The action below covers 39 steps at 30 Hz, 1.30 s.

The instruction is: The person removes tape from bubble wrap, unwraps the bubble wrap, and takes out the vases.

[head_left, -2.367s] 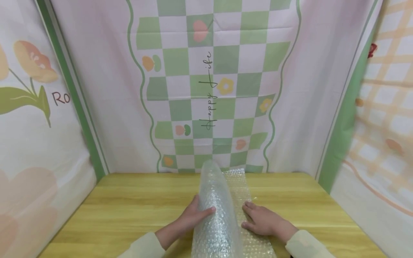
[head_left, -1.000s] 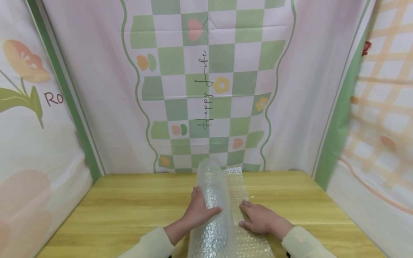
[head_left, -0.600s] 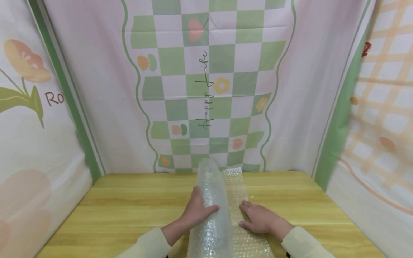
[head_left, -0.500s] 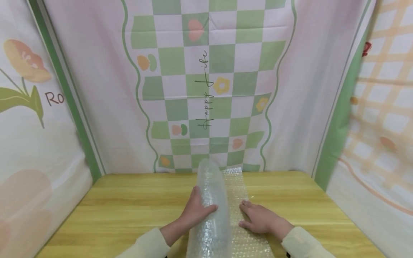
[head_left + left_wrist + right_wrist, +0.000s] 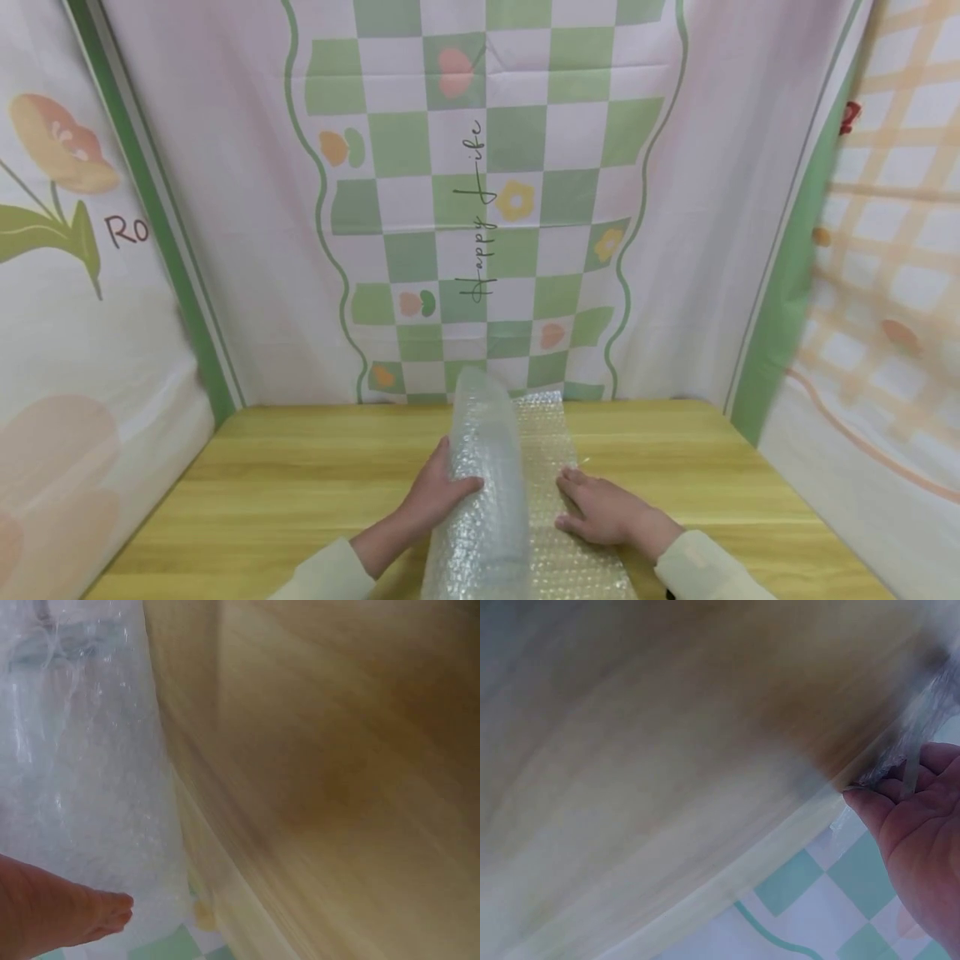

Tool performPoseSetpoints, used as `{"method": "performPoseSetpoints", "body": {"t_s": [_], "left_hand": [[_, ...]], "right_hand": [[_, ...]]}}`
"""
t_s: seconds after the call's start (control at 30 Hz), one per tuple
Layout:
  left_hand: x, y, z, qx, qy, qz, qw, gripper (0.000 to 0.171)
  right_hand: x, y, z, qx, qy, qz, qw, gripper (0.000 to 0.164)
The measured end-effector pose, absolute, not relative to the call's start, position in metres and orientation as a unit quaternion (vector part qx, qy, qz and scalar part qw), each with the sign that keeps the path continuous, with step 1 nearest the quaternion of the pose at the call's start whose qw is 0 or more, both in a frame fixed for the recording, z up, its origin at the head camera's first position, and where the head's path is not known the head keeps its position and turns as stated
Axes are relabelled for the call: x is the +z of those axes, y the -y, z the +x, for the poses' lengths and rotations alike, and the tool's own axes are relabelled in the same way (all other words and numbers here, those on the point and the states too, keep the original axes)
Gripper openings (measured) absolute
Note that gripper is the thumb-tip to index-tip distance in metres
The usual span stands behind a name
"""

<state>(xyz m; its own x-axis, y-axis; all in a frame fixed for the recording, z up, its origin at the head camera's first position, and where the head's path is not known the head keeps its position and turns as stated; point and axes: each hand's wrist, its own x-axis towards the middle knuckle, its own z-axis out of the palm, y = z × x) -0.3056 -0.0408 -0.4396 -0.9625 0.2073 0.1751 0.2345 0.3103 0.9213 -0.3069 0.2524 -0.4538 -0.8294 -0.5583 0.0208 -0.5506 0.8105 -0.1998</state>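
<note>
Head view: "Happy Life" is printed sideways on a checked backdrop (image 5: 573,133), "Ro" on the left-hand cloth (image 5: 67,333) | glossy, translucent bubble-wrap roll (image 5: 487,542) is laid on the wood-grain table (image 5: 322,467), gripped by the left hand (image 5: 435,493) | loose flap (image 5: 546,442) is touched by the right hand (image 5: 609,510), hands apart; whether pinched cannot be told

We see a flat, yellow wood-grain tabletop (image 5: 315,467); on it, we log a long, clear plastic bubble-wrap bundle (image 5: 491,525), flat bubble-wrap flap (image 5: 546,442) alongside.
</note>
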Motion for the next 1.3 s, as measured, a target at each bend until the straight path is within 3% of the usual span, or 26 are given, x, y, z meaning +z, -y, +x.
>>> {"method": "performPoseSetpoints", "body": {"t_s": [0.87,1.07,1.3], "left_hand": [[-0.445,0.064,-0.308,-0.594,0.792,-0.139,-0.014,0.104],[-0.445,0.062,-0.308,-0.531,0.831,-0.165,0.031,0.104],[-0.442,0.058,-0.307,-0.455,0.852,-0.246,0.076,0.091]], "right_hand": [[-0.455,-0.252,-0.309,-0.087,-0.950,-0.301,-0.002,0.069],[-0.456,-0.252,-0.309,-0.086,-0.950,-0.302,0.000,0.070],[-0.456,-0.252,-0.308,-0.089,-0.950,-0.300,0.001,0.071]]}}
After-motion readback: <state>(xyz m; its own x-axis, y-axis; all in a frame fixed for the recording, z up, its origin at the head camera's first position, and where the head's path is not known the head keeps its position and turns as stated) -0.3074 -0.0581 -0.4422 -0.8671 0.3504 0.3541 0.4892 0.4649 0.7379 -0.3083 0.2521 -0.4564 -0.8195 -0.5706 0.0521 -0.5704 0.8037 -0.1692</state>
